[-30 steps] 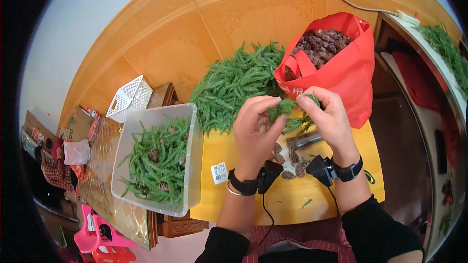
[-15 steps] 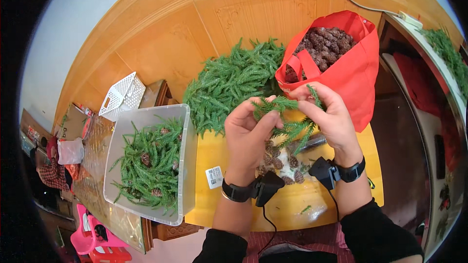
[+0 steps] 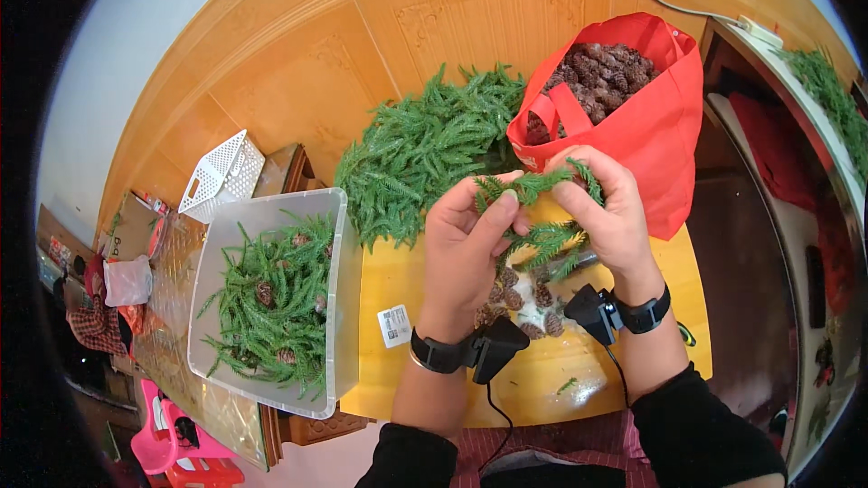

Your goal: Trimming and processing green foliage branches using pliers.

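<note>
Above the yellow table [image 3: 398, 380], a green artificial pine sprig [image 3: 548, 240] is held between both hands. My left hand [image 3: 475, 235] pinches its left part between thumb and fingers. Around the upper right branch, my right hand [image 3: 608, 212] is closed with thumb and forefinger. Beneath the sprig lie several small pine cones [image 3: 542, 294] beside a whitish patch, partly hidden by my hands. A big pile of green pine sprigs [image 3: 425, 145] rests behind my left hand. Beyond my right hand stands a red bag [image 3: 655, 145] full of brown pine cones [image 3: 601, 77].
At the left stands a translucent plastic bin [image 3: 339, 307] holding sprigs with pine cones among them. A white label [image 3: 395, 326] lies on the table by the bin. Farther left are a white perforated basket [image 3: 224, 176] and a pink stool [image 3: 163, 434]. A wood-panelled wall [image 3: 488, 27] closes off the back.
My right hand's fingers have curled the right branch of the sprig inward. My left hand keeps its pinch, shifted slightly. The view has moved a little.
</note>
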Tool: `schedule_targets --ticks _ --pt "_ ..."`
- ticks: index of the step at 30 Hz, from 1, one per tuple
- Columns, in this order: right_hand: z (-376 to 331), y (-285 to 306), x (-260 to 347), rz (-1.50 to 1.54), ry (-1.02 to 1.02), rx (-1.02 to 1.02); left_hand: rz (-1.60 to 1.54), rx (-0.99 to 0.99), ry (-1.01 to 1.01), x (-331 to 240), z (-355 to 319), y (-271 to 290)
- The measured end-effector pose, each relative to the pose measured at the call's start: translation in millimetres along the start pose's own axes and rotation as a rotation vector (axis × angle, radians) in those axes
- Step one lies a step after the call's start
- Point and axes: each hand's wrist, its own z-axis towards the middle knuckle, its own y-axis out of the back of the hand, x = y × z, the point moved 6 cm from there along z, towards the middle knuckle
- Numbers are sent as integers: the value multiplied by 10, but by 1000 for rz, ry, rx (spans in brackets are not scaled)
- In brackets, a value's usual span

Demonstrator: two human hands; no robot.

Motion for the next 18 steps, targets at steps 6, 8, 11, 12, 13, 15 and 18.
schedule_targets --ticks 6,8,11,12,13,15,18 --pt "-19 18 23 259 49 146 -82 40 -9 -1 -11 -43" --pt "-15 -30 41 255 62 101 -87 49 2 -2 -10 -50" --pt "-7 -101 71 255 26 87 -81 83 69 17 -12 10" --pt "-8 -105 71 247 -20 110 -69 93 92 41 -6 11" --pt "15 -53 40 245 -20 108 -57 103 114 62 -3 8" --pt "31 -33 137 -249 342 231 -38 113 144 64 -19 -6" --pt "25 -5 103 -104 291 231 -14 127 182 69 -40 -28"
